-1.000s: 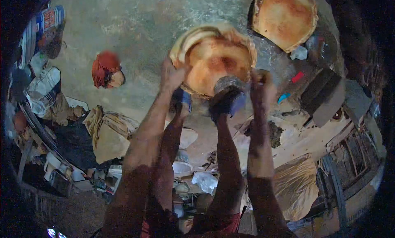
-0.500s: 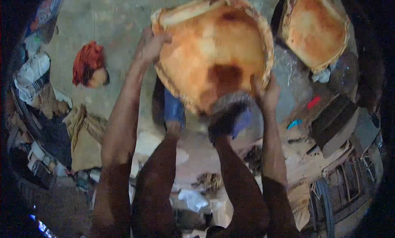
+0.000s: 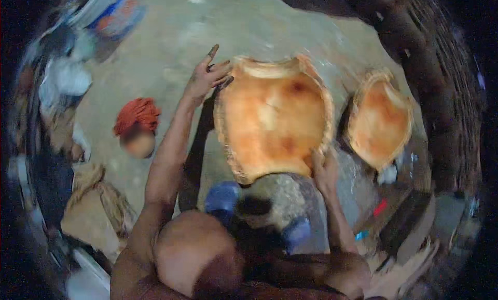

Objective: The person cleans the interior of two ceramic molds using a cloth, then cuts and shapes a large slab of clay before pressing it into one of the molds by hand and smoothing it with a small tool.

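the person has just gone from standing to a crouch: a bent knee (image 3: 192, 248) now bulges up between the arms, and the orange-tan panel (image 3: 275, 123) has come down with them. the left hand (image 3: 210, 79), which was gripping the panel's left edge, is now spread open at its upper left corner; i can't tell whether the fingertips touch. the right hand (image 3: 324, 170) is closed on the lower right rim, so i'd judge it carries most of the control now. the panel sits in front of the feet, its curved lower edge at a grey stone (image 3: 293, 196); contact is too blurred to tell.

counting up: two ragged-rimmed panels, the second panel (image 3: 381, 123) lying to the right; one stone; two blue shoes (image 3: 222, 197); one red cloth (image 3: 137, 116) at left; one red scrap (image 3: 380, 207) and one blue scrap (image 3: 362, 235) at right.
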